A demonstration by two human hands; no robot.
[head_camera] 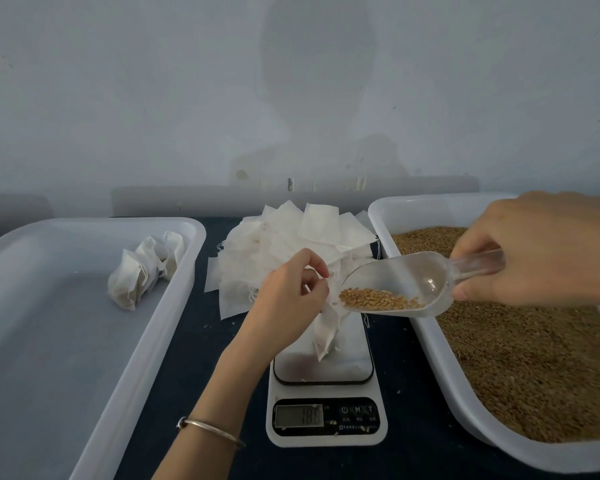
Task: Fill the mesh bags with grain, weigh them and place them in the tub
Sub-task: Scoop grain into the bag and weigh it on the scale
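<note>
Pinching one mesh bag (326, 336) open over one scale (326, 403), the left hand (288, 299) meets one clear scoop (395, 289) of grain (378, 299), its handle gripped in the right hand's (541, 251) curled fingers (471, 291). Two tubs flank the counter (215, 358): the left tub (84, 341) holds about three filled bags (142, 271), the right tub (430, 341) loose grain.

Single head-worn view, wide-angle, looks forward and down over a dark table (194, 393) toward a pale wall (153, 98) straight ahead. Close range: forearms enter from the bottom and right edges, left hand (288, 299) and right hand (548, 251) meet near frame centre. A scale (326, 414) sits centre-low, a white tub (174, 306) is cut by the left edge, a grain tray (430, 348) by the right. Edges bow slightly. No second view to overlap with.
</note>
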